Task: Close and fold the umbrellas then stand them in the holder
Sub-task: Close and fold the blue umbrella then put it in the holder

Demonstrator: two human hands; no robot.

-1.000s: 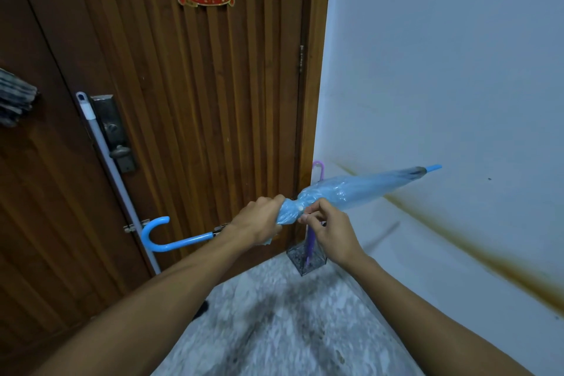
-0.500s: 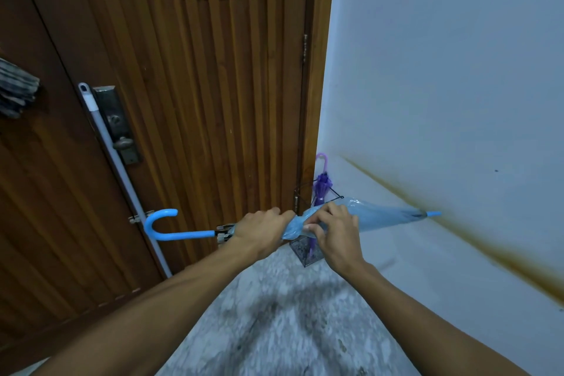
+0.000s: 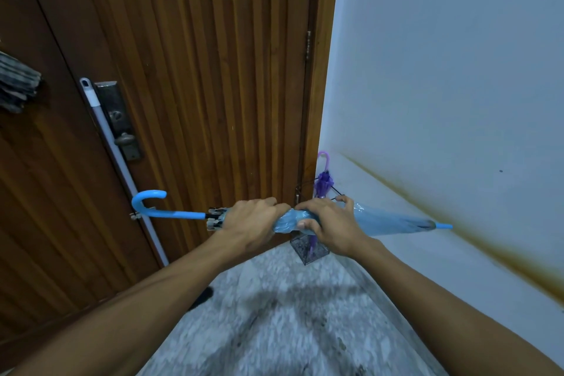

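In the corner by the door, the purple umbrella point(image 3: 324, 183) already stands in the holder point(image 3: 308, 249). My left hand point(image 3: 253, 218) and right hand point(image 3: 328, 224) grip the closed blue umbrella point(image 3: 393, 220) level above it, wrapping almost done, standing left.

Both hands point(image 3: 253, 218) point(image 3: 328, 223) curled tight, knuckles nearly touching.

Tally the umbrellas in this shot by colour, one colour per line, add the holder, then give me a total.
Blue umbrella: 1, closed and level, left hand and right hand gripping its canopy.
Purple umbrella: 1, standing in the holder.
Clear holder: 1, on the floor in the corner.
Total: 3
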